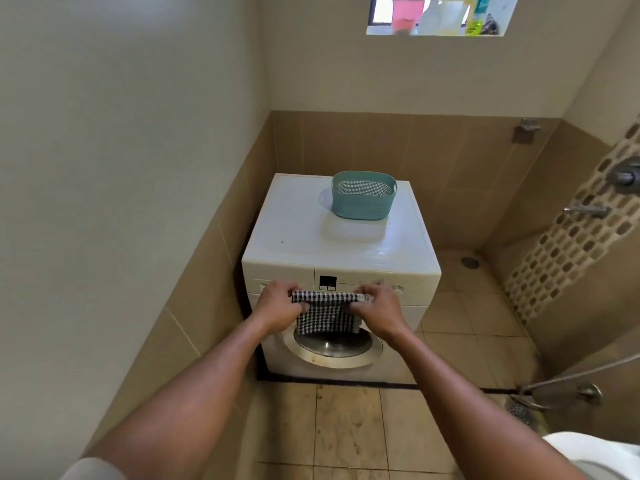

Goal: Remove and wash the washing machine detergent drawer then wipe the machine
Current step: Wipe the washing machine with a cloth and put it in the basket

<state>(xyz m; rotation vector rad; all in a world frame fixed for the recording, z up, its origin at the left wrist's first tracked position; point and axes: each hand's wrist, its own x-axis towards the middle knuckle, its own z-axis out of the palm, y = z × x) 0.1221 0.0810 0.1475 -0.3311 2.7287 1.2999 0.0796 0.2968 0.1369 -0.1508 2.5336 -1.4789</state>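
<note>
A white front-loading washing machine (311, 237) stands in the corner against tan tiled walls. Both my hands are stretched out in front of its control panel (349, 282). My left hand (278, 303) grips the left end of a black-and-white checked cloth (325, 315), and my right hand (375, 304) grips its right end. The cloth hangs folded between them over the upper part of the round door (337, 351). The detergent drawer area at the panel's left is mostly hidden behind my left hand.
A teal plastic basket (363, 195) sits on the machine's top at the back right. Shower taps (623, 178) and a floor drain (470, 262) lie to the right. A hose and second drain (519, 408) are at the lower right beside a white toilet rim (595, 448). Bottles stand on a high window ledge (436, 15).
</note>
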